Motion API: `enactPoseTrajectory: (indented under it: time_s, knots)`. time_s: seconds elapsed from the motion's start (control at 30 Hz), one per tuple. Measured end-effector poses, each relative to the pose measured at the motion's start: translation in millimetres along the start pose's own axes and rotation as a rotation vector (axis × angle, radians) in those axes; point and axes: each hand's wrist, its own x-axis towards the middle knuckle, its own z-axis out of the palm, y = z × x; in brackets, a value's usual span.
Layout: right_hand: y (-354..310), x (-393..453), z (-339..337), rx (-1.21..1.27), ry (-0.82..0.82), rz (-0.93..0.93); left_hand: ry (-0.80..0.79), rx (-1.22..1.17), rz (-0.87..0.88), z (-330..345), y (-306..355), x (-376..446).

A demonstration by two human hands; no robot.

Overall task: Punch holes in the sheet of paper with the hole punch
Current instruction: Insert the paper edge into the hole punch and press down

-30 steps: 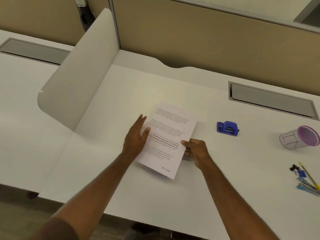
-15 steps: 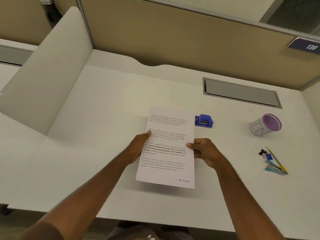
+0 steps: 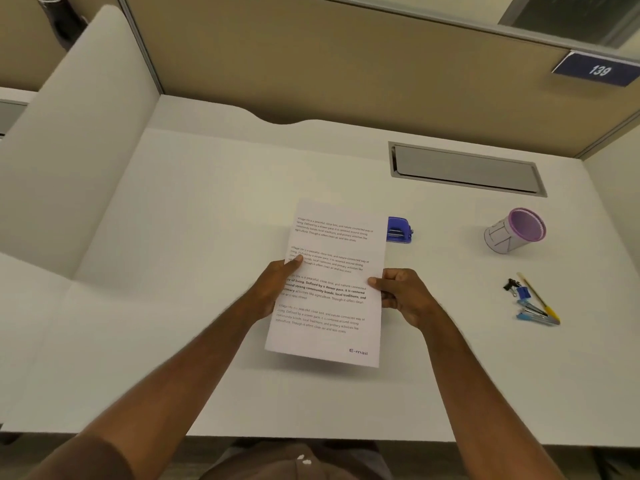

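A white sheet of paper (image 3: 334, 265) with printed text is held just above the white desk (image 3: 207, 209), its shadow falling below its near edge. My left hand (image 3: 273, 289) grips its left edge with the thumb on top. At the right edge, my right hand (image 3: 403, 294) pinches the sheet. A small blue hole punch (image 3: 400, 230) stands on the desk just past the sheet's far right corner, partly hidden behind the paper.
A purple-rimmed pen cup (image 3: 516, 230) lies on its side at the right. Binder clips, a pencil and pens (image 3: 533, 303) lie near it. A grey cable hatch (image 3: 465, 169) is set in the desk behind. A white divider panel (image 3: 76, 133) stands at the left.
Both hands have lifted the sheet off the desk and turned it straight. The sheet now sits nearer the hole punch and covers the punch's left part.
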Motion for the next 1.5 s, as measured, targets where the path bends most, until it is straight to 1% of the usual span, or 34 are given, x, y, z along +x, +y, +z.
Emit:
enactPoseTrajectory:
  time_s: [0.07,0.2,0.27,0.37,0.43,0.5,0.63,0.7,0.8,0.97,1.1,1.23,1.37,1.5]
  knots:
    - [4,-4,-4,0.052,0.033,-0.013,-0.068,-0.046,-0.05,0,0,-3]
    - [15,-8,-8,0.217,0.176,-0.042,-0.093,-0.084,-0.113,0,-5,-10]
    - [22,-9,-7,0.309,0.258,-0.055,-0.137,-0.224,-0.14,3,-12,-10]
    - [31,-13,-2,0.428,0.328,-0.073,-0.182,-0.497,-0.1,11,-22,-10]
    - [36,-15,2,0.492,0.359,-0.084,-0.174,-0.539,-0.029,21,-29,-11]
    - [40,-16,5,0.538,0.405,-0.088,-0.093,-0.503,0.041,36,-37,-11]
    - [46,-19,14,0.594,0.477,-0.092,0.167,-0.381,0.168,62,-50,-12]
    - [50,-22,15,0.627,0.491,-0.09,0.293,-0.301,0.186,69,-54,-11]
    - [55,-26,11,0.66,0.489,-0.087,0.362,-0.222,0.178,75,-56,-10]
    - [60,-37,-7,0.691,0.462,-0.067,0.315,-0.105,0.178,73,-61,-5]
    - [61,-44,-35,0.733,0.486,-0.039,0.252,-0.08,0.164,65,-62,0]
    - [59,-45,-70,0.712,0.546,0.002,0.174,-0.048,0.103,51,-61,7]
    - [56,-37,-107,0.578,0.543,0.032,0.112,-0.057,0.022,43,-55,18]
    - [51,-28,-140,0.344,0.469,0.085,0.046,-0.041,-0.042,45,-46,26]
